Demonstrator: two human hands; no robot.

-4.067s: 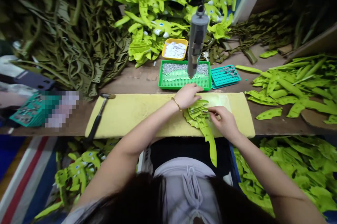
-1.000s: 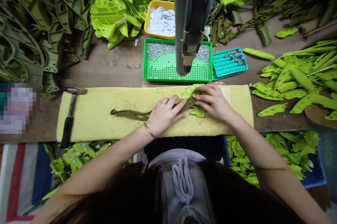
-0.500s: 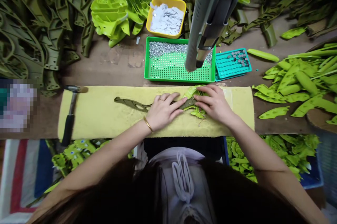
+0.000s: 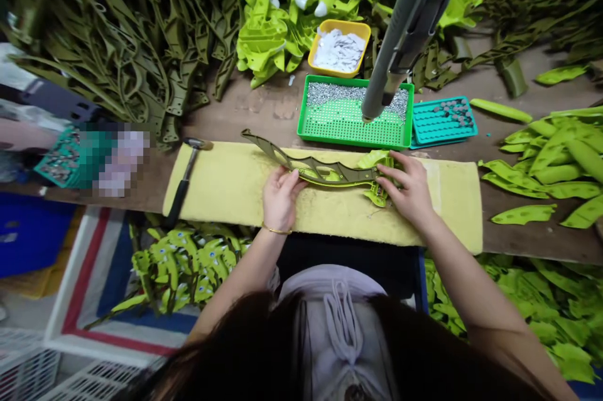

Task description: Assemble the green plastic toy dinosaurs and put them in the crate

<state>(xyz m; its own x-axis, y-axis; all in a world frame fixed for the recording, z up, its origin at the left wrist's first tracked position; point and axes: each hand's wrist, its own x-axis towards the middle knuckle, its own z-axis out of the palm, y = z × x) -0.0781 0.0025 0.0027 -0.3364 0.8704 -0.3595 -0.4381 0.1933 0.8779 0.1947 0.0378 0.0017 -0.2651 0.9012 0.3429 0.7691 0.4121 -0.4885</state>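
A long curved plastic toy part (image 4: 346, 173), olive along its length with lime-green pieces at the right end, is held just over a yellow cloth mat (image 4: 226, 181). My left hand (image 4: 281, 198) grips its middle, thumb on top and fingers underneath. At the lime-green end, my right hand (image 4: 409, 190) pinches the part between thumb and fingers. Part of the green end is hidden by the right fingers. On the mat's left side lies a hammer (image 4: 184, 178) with a black handle.
A grey power screwdriver (image 4: 400, 43) hangs over a green tray of screws (image 4: 301, 109). Behind stands a yellow bin of white pieces (image 4: 366, 43); a teal tray (image 4: 443, 131) is to the right. Olive parts (image 4: 155, 30) and lime-green parts (image 4: 551, 149) are heaped around.
My left hand has moved from pressing on top of the part to gripping its middle. The part's left end has come up off the mat. The view has shifted left.
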